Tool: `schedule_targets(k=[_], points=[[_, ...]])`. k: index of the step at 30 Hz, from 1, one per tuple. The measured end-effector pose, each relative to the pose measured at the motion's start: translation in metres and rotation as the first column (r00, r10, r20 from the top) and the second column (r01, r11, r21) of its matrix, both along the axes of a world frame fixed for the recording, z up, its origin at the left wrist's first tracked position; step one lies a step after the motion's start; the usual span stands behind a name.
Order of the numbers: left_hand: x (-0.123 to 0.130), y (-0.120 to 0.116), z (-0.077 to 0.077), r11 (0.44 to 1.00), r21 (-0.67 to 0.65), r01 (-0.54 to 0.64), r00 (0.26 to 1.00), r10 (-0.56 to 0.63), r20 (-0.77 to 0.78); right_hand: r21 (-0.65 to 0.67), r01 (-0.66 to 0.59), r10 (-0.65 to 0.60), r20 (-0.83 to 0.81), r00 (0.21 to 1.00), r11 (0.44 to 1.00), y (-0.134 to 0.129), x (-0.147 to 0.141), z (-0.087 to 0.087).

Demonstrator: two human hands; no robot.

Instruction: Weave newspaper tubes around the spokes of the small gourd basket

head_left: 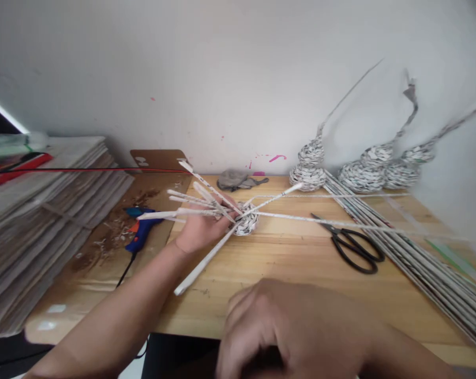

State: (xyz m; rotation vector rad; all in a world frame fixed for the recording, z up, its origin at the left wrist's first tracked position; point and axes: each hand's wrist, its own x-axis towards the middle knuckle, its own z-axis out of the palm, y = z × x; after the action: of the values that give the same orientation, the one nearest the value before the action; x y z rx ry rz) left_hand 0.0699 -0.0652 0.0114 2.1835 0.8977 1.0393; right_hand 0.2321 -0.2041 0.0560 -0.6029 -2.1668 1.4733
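Observation:
My left hand (208, 223) grips a small woven paper ball (246, 220) above the wooden table. Rolled paper sticks fan out from the ball; one white stick (204, 263) points down toward the table's front edge, and several lie across my left palm. Two long thin paper strands (328, 218) run from the ball to the right. Nearer the camera, my right hand (269, 326) is blurred, apart from the ball, with its fingers bent down. Its fingertips are cut off at the bottom edge, so any held thing is hidden.
Black-handled scissors (358, 250) and a bundle of rolled paper sticks (404, 252) lie at right. Woven gourd-shaped pieces (307, 168) stand by the wall. A grey cloth (238, 180) lies behind the ball. A blue glue gun (141, 231) and stacked newspapers (64, 221) are at left.

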Motion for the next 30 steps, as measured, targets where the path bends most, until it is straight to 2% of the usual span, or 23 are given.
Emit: schedule_targets(k=[1,2,3,4,6,8,12,14,18,20,26,28,30], points=[[0.001,0.0,0.001,0.999,-0.025,-0.032,0.999,0.031,-0.023,0.094,0.118,-0.131,0.141,0.981,0.989,0.007,0.004,-0.001],[0.002,-0.001,0.001,0.998,-0.039,-0.054,0.998,0.053,-0.046,0.192,0.239,-0.285,0.271,0.919,0.952,0.013,0.008,-0.002],[0.002,-0.001,0.002,0.997,-0.048,-0.063,0.996,0.06,-0.068,0.284,0.362,-0.447,0.346,0.825,0.888,0.02,0.012,-0.004],[0.003,-0.001,0.002,0.996,-0.055,-0.064,0.995,0.06,-0.08,0.365,0.462,-0.58,0.354,0.734,0.808,0.026,0.016,-0.005],[0.003,0.0,0.001,0.996,-0.078,-0.049,0.996,0.043,-0.076,0.464,0.613,-0.76,0.263,0.594,0.64,0.036,0.023,-0.01],[0.004,0.002,-0.002,0.991,-0.131,-0.036,0.998,0.029,-0.048,0.515,0.707,-0.863,0.154,0.48,0.485,0.045,0.027,-0.017],[0.006,0.006,-0.008,0.969,-0.244,0.028,0.999,-0.023,0.022,0.611,0.727,-0.924,0.016,0.383,0.312,0.058,0.027,-0.033],[0.006,0.008,-0.01,0.962,-0.267,0.064,0.997,-0.053,0.049,0.672,0.684,-0.923,-0.001,0.385,0.285,0.063,0.025,-0.038],[0.006,0.01,-0.011,0.953,-0.286,0.102,0.995,-0.095,0.039,0.752,0.591,-0.909,0.025,0.417,0.292,0.07,0.022,-0.047],[0.006,0.009,-0.011,0.95,-0.29,0.113,0.994,-0.108,0.035,0.752,0.596,-0.906,0.003,0.423,0.28,0.073,0.022,-0.05],[0.009,0.008,-0.012,0.947,-0.31,0.081,0.996,-0.07,0.046,0.547,0.784,-0.927,-0.036,0.373,0.294,0.078,0.021,-0.054],[0.01,0.008,-0.012,0.943,-0.325,0.075,0.997,-0.066,0.039,0.481,0.818,-0.924,-0.044,0.381,0.315,0.077,0.019,-0.053],[0.011,0.008,-0.012,0.94,-0.334,0.066,0.998,-0.059,0.032,0.431,0.827,-0.911,-0.03,0.412,0.36,0.076,0.018,-0.052]])
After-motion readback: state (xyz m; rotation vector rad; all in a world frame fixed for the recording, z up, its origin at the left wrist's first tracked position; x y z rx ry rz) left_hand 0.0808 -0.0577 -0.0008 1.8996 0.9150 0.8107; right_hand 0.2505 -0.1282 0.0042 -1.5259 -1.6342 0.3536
